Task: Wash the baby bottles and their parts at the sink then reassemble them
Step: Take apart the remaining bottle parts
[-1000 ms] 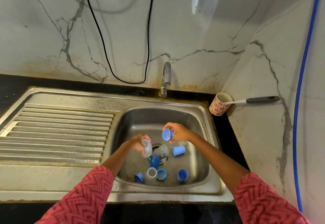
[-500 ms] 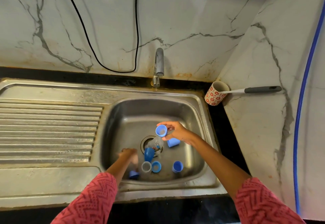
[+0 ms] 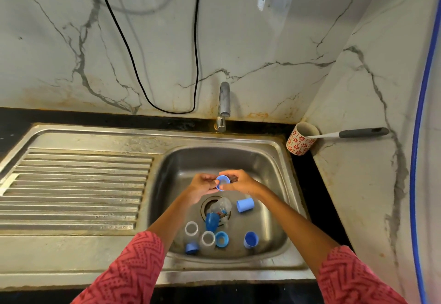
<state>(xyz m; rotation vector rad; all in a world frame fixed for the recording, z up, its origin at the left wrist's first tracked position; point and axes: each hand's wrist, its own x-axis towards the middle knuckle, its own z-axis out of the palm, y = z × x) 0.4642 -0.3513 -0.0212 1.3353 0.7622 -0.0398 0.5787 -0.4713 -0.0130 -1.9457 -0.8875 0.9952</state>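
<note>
Head view: both hands meet over the middle of the sink basin, working one small blue cap [image 3: 223,182].
Blue cap: held above the drain, open mouth facing up toward us.
Right hand [image 3: 241,183]: pinching the cap's right side.
Left hand [image 3: 202,184]: fingers curled on the cap's left rim.
Sink [image 3: 284,160]: tap [image 3: 224,103] at the back edge; I can't tell whether water runs.
Doing it well: I'd say turn the cap under the fingers, rubbing inside the rim, keeping it over the basin in case it slips.
Count on the basin floor: two clear bottles [image 3: 191,229] standing near the front edge, one clear bottle lying on the drain, roughly six loose blue parts [image 3: 245,205] scattered around them.
Right back corner: one patterned cup [image 3: 299,142] holding a brush.
</note>
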